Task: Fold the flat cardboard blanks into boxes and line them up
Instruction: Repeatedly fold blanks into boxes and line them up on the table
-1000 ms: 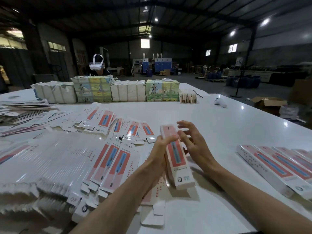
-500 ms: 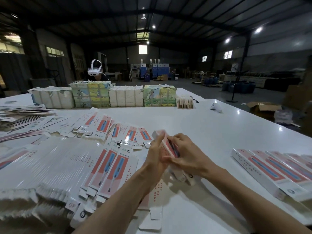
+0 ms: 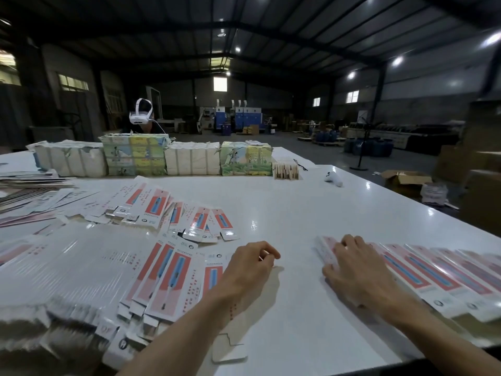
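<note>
Two hands work over a glossy white tabletop [image 3: 298, 213] that throws back the ceiling lights. The right hand [image 3: 355, 270] lies palm down with its fingers spread and nearly straight, pressing on the folded box [image 3: 326, 246] at the left end of a row of boxes [image 3: 433, 278]. These are long, slim, square-edged cartons with shiny white sides and a pink-red face bearing a blue strip, and they lie side by side and touching towards the right edge. The forearm comes in from the lower right across the near ends of the row. The left hand [image 3: 249, 267] hovers just above the bare surface between the row and the flat blanks [image 3: 162, 278]. Its wrist is raised and its fingers are loosely curled, the thumb close to the forefinger, and it seems to hold nothing. The blanks are thin printed card with tabbed ends, fanned out in overlapping sheets, and the large pile at the far left is blurred. More loose blanks [image 3: 173, 213] lie scattered farther back, and one plain white blank [image 3: 229, 348] lies by the near edge. Paper-wrapped bundles [image 3: 189, 158] form a wall along the far edge, with a small white controller [image 3: 333, 179] to their right. Behind them a person wears a white headset [image 3: 141, 115].
</note>
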Action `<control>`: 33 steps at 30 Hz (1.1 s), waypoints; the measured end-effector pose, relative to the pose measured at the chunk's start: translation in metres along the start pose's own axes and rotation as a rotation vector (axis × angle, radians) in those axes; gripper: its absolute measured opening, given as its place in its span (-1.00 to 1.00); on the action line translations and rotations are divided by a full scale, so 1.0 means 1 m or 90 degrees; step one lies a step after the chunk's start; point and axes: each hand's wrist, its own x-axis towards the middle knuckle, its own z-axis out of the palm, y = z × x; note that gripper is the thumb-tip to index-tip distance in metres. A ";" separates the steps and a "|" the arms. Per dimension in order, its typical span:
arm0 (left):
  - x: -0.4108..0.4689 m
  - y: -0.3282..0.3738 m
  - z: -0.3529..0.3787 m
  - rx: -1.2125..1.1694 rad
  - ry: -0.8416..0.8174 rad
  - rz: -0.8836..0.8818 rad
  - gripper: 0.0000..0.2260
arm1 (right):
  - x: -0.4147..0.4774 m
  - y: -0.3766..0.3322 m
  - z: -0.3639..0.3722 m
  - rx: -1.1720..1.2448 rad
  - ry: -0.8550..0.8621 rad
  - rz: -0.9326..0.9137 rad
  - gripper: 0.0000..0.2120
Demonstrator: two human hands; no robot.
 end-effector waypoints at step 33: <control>0.001 0.036 -0.060 0.303 0.201 -0.006 -0.77 | 0.058 -0.123 0.027 0.190 0.060 -0.165 -0.82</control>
